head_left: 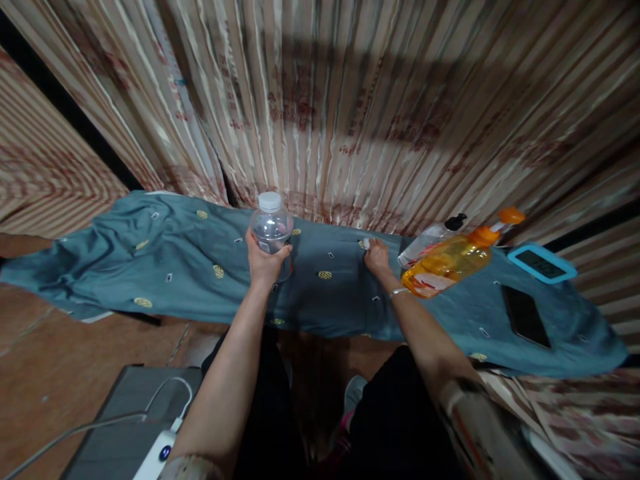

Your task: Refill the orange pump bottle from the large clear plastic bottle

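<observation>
My left hand point(266, 261) is wrapped round a clear plastic bottle point(274, 227) with a white cap point(270, 201). The bottle stands upright on the blue-green cloth point(190, 293), and no coloured liquid shows in it. To the right, my right hand point(377, 257) is closed in a pinch low over the cloth. A small white piece point(367, 244) shows at its fingertips, too small to name. Just right of that wrist are an orange pump bottle point(445, 265) and a clear bottle with a black top point(430, 241).
A blue-framed digital clock point(543, 263) and a black phone point(526, 315) lie at the right end of the cloth. Behind the table hangs a striped curtain point(320, 100). At lower left, a white power bank point(157, 457) with a cable rests by a grey surface point(115, 413).
</observation>
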Available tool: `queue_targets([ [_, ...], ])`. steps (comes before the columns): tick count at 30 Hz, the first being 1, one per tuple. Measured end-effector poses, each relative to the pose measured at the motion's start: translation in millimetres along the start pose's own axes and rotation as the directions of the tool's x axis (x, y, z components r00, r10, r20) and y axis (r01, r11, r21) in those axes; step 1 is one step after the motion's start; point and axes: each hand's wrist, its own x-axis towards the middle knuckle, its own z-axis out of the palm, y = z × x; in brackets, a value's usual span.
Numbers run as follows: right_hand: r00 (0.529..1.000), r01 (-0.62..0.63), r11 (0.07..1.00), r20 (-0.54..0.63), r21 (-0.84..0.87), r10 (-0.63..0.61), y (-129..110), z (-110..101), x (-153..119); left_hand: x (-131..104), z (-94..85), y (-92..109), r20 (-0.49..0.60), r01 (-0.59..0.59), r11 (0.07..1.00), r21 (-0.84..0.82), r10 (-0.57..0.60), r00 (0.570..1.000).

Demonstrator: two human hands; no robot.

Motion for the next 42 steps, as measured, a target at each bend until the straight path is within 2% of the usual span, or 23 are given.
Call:
queue_targets([
  [3, 1.0, -0.028, 0.999, -0.01, 0.023, 0.028, -41, 21, 43, -1, 0.2, -2, 0.003, -0.023, 1.0, 0.012, 0.023, 1.0],
  [6, 0.994, 0.095, 0.992, 0.038, 0.086, -0.098, -95, 47, 54, 0, 2.6, -4, -0.004, -0.024, 1.0, 0.008, 0.024, 1.0],
  [8, 0.965, 0.237, 0.961, 0.082, 0.145, -0.25, -126, 61, 36, 0, 5.3, -5, -0.003, -0.021, 1.0, 0.008, 0.021, 1.0],
  [11, 0.857, 0.457, 0.856, 0.139, 0.241, -0.496, -145, 70, -23, 1, 8.9, -4, -0.005, -0.04, 0.999, 0.023, 0.04, 0.999],
  [12, 0.819, 0.508, 0.82, 0.148, 0.264, -0.555, -141, 68, -46, 2, 9.5, -3, -0.008, -0.046, 0.999, 0.028, 0.047, 0.999],
  [14, 0.758, 0.576, 0.764, 0.16, 0.291, -0.632, -119, 57, -90, 2, 9.7, -1, -0.011, -0.051, 0.998, 0.027, 0.051, 0.999],
  [15, 0.748, 0.588, 0.756, 0.162, 0.289, -0.644, -102, 48, -108, 2, 9.3, 0, -0.012, -0.046, 0.999, 0.023, 0.046, 0.999],
  [16, 0.756, 0.583, 0.765, 0.161, 0.274, -0.634, -82, 38, -120, 1, 8.8, 1, -0.016, -0.037, 0.999, 0.017, 0.037, 0.999],
  [17, 0.782, 0.561, 0.79, 0.155, 0.248, -0.604, -61, 28, -128, 1, 8.2, 2, -0.02, -0.028, 1.0, 0.01, 0.028, 0.999],
  [19, 0.864, 0.466, 0.868, 0.126, 0.17, -0.488, -19, 9, -126, 1, 7.1, 4, -0.029, -0.011, 1.0, -0.007, 0.011, 1.0],
  [21, 0.935, 0.337, 0.938, 0.084, 0.084, -0.344, 12, -4, -105, 1, 6.6, 5, -0.034, -0.002, 1.0, -0.024, 0.001, 0.999],
  [23, 0.976, 0.214, 0.977, 0.045, 0.017, -0.214, 27, -8, -71, 1, 6.8, 4, -0.035, -0.005, 0.999, -0.036, 0.003, 0.999],
  [26, 0.997, 0.076, 0.996, -0.012, -0.035, -0.077, 17, -1, -13, 1, 7.1, 2, -0.033, -0.022, 0.999, -0.028, 0.021, 0.999],
  [29, 0.998, 0.057, 0.998, -0.03, -0.028, -0.058, -25, 19, 18, 3, 6.4, -2, -0.04, -0.041, 0.999, -0.014, 0.04, 0.998],
  [30, 0.996, 0.092, 0.996, -0.016, -0.013, -0.092, -43, 27, 17, 4, 5.8, -4, -0.042, -0.046, 0.999, -0.014, 0.046, 0.998],
  [32, 0.975, 0.218, 0.975, 0.034, 0.039, -0.22, -77, 42, -6, 6, 4.7, -6, -0.042, -0.058, 0.998, -0.014, 0.057, 0.997],
  [35, 0.874, 0.449, 0.88, 0.127, 0.154, -0.469, -103, 54, -73, 7, 3.7, -6, -0.046, -0.072, 0.997, -0.001, 0.071, 0.996],
  [37, 0.818, 0.519, 0.83, 0.165, 0.204, -0.551, -95, 49, -111, 7, 3.6, -5, -0.049, -0.07, 0.998, 0.006, 0.07, 0.996],
  [38, 0.821, 0.512, 0.834, 0.169, 0.204, -0.546, -83, 44, -122, 7, 3.6, -5, -0.048, -0.067, 0.998, 0.007, 0.067, 0.997],
  [40, 0.876, 0.436, 0.886, 0.15, 0.16, -0.459, -51, 28, -120, 6, 3.5, -4, -0.047, -0.061, 0.998, 0.005, 0.061, 0.997],
  [42, 0.95, 0.289, 0.954, 0.1, 0.08, -0.296, -19, 10, -93, 5, 3.0, -4, -0.051, -0.06, 0.998, 0.006, 0.06, 0.997],
])
